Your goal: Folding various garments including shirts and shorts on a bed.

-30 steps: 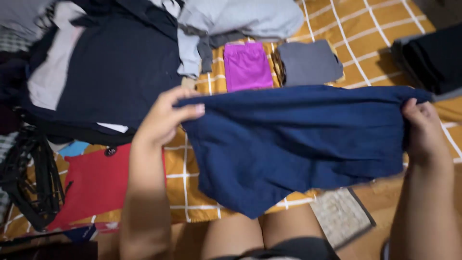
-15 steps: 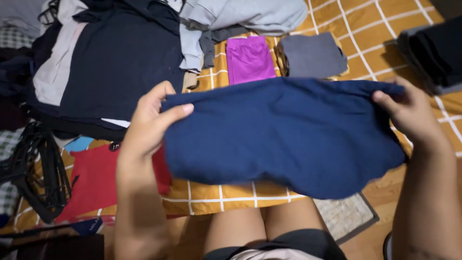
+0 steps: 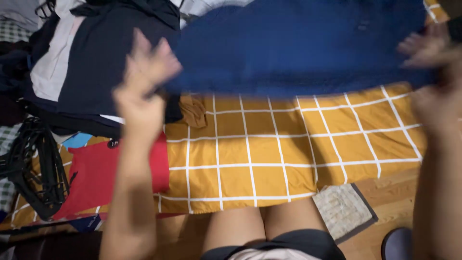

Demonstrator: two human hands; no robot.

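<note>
At the far left, black hangers [image 3: 36,168] lie beside a red garment [image 3: 103,175] and a heap of dark clothes [image 3: 103,58] on the yellow checked bedsheet [image 3: 250,154]. The left hand [image 3: 142,89], motion-blurred, has its grip pinched on the left edge of a dark blue garment [image 3: 298,45], which is stretched wide, raised above the sheet. The right hand [image 3: 428,58] meets the right edge, too blurred to tell its grip.
</note>
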